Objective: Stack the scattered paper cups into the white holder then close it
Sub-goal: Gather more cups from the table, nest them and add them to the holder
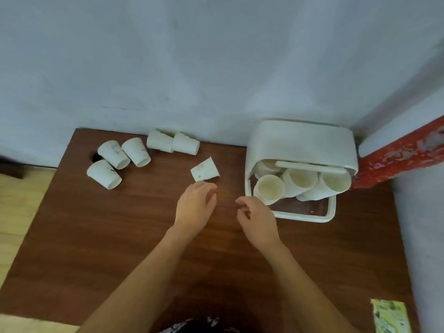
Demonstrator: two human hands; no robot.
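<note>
- One dark wood-grain table carries everything.
- White plastic holder, rounded, lid raised, stands at the far right with stacked cups inside.
- Six loose paper cups, smooth tapered cones, lie tipped over; the nearest cup lies just beyond the left hand.
- Left hand hovers with relaxed fingers, holding nothing.
- Right hand is loosely curled and empty beside the holder.

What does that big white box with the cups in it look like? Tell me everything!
The white holder looks like smooth plastic with rounded corners. It stands on the brown table, at its far right by the wall. Its lid is up, so it is open. Stacks of paper cups lean inside, mouths towards us. Neither hand touches it.
</note>
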